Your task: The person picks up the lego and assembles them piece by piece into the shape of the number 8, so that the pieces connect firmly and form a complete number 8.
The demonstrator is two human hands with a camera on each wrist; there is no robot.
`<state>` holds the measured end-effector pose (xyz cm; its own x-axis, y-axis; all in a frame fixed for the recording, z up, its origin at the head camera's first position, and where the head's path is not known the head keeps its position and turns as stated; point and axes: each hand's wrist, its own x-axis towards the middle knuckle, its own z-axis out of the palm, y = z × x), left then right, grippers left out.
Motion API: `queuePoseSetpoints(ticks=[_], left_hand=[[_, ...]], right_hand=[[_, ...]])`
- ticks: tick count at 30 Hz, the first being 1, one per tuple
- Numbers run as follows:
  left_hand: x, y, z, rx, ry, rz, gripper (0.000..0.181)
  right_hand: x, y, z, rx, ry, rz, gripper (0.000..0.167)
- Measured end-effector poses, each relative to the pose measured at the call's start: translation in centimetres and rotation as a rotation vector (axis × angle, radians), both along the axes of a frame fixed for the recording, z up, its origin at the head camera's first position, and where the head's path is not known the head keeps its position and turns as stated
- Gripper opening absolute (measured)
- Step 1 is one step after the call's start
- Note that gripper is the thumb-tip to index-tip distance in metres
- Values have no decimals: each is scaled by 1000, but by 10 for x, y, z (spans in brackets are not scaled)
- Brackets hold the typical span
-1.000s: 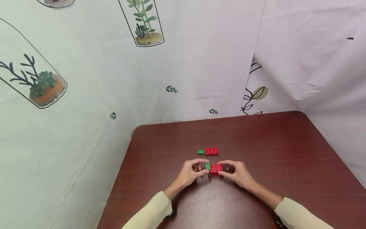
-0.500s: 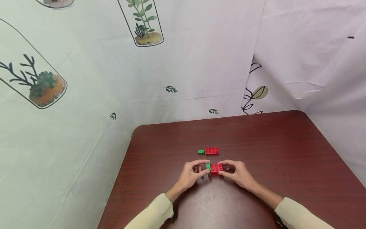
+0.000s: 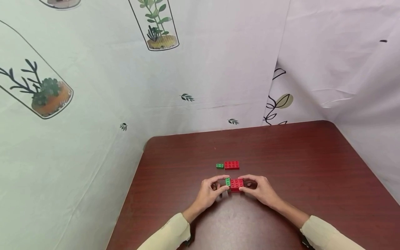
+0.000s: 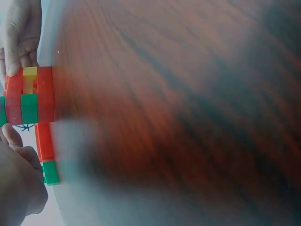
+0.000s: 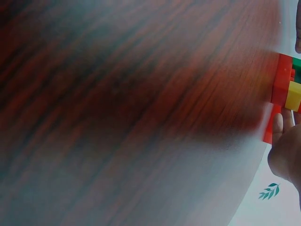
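A person's left hand (image 3: pixel 207 191) pinches a little green brick (image 3: pixel 227 182) between finger and thumb, at the left end of a small pile of bricks. The right hand (image 3: pixel 262 190) has its finger and thumb pressed on the right end of the top red brick (image 3: pixel 236 184), so it is holding the pile there. The little green brick sits up on the left end of that red brick, and six red bumps show to the right of it. I can't quite tell if it is pushed all the way down. Under the top red brick there is a yellow brick (image 4: pixel 29 80) toward the right and a middle green brick (image 4: pixel 29 109) toward the left, and both sit on a bottom red brick (image 4: pixel 45 94). The pile is on the brown table (image 3: pixel 287 156), right between the two hands. A bit farther away, a small green brick (image 3: pixel 220 166) lies just left of a long red brick (image 3: pixel 232 165). Both arms have pale sleeves (image 3: pixel 170 231). Past the far edge of the table hangs a white cloth (image 3: pixel 218 69) with leaves (image 3: pixel 187 97) and potted plants (image 3: pixel 163 41) drawn on it
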<state>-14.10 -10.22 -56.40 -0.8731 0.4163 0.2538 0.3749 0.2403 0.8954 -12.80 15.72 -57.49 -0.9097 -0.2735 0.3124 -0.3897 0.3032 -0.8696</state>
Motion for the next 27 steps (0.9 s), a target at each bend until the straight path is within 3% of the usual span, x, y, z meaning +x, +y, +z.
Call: queuePoseSetpoints(ticks=[8,17,27], left_hand=[[4,2,-7,-19,64,36,34],[5,5,-10,-17,240,45,35],[0,-2,-3,-88,262,-9,36]], right_hand=[[0,1,-2,12,-18,11,34],[0,1,0,13,-18,8,33],[-2,1,4,13,-42,51,31]])
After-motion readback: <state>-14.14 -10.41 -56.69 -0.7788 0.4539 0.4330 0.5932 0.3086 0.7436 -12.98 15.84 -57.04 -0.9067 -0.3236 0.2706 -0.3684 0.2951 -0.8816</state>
